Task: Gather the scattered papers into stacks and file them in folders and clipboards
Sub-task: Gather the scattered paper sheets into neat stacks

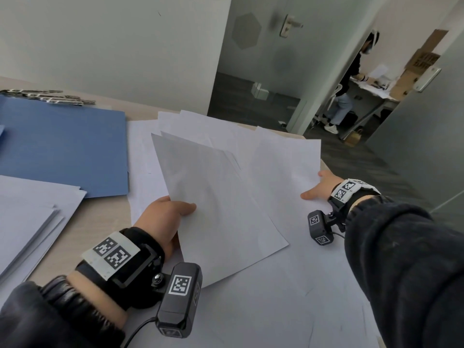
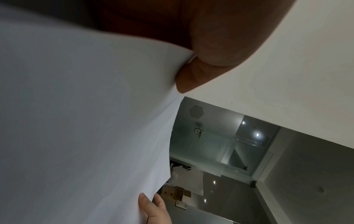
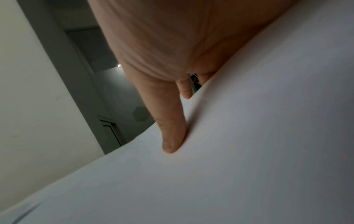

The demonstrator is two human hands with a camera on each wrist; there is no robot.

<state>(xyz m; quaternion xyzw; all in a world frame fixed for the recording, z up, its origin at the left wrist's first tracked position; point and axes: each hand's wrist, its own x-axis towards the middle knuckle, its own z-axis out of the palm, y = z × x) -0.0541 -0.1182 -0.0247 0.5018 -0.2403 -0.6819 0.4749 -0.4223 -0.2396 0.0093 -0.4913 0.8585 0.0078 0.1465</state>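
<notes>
Though half under papers [image 1: 216,194], left hand [image 1: 160,218]

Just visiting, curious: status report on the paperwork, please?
Left hand pinches raised papers. Right hand pinches a loose sheet at the right. Blue folder lies untouched. Nothing blocking.

We're in an office here, no doubt about it. A pale wooden desk [image 1: 105,217] is spread with loose white sheets [image 1: 226,222], and blue clipboards [image 1: 62,146] lie flat on the left, with metal clips [image 1: 47,97] at their far edge. Past the desk stands a frosted glass door [image 1: 263,59] with a lever handle [image 1: 291,25], and dark carpet tiles [image 1: 364,156]. Through the opening we catch another person [image 1: 350,71] standing at a work table [image 1: 371,92] with cardboard boxes [image 1: 424,59] stacked behind. Recessed spotlights [image 2: 257,134] dot the ceiling.
</notes>
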